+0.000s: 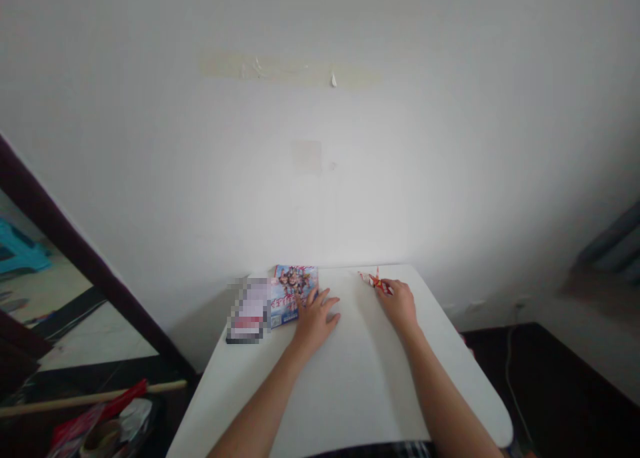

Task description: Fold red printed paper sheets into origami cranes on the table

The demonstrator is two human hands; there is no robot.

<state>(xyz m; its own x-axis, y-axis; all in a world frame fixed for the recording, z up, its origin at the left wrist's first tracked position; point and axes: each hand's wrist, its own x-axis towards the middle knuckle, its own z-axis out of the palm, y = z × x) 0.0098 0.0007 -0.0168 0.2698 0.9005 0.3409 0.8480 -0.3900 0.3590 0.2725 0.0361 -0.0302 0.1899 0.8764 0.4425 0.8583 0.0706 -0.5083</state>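
Note:
My left hand [316, 317] lies on the white table [345, 391] with its fingers spread, holding nothing. Its fingertips reach the right edge of a colourful printed leaflet [290, 295] with pictured figures and red lettering. Between the fingers of my right hand [399, 305], near the table's far edge, is a small red-and-white folded paper crane [377, 283]. Pointed ends stick out to the left and upward; my fingers hide the rest of it.
A pixelated phone-like object [249, 311] lies left of the leaflet. Behind the table stands a white wall [370, 198]. At lower left are a wooden stick [90, 401] and a bin with rubbish [135, 421]. A cable [509, 358] hangs at right.

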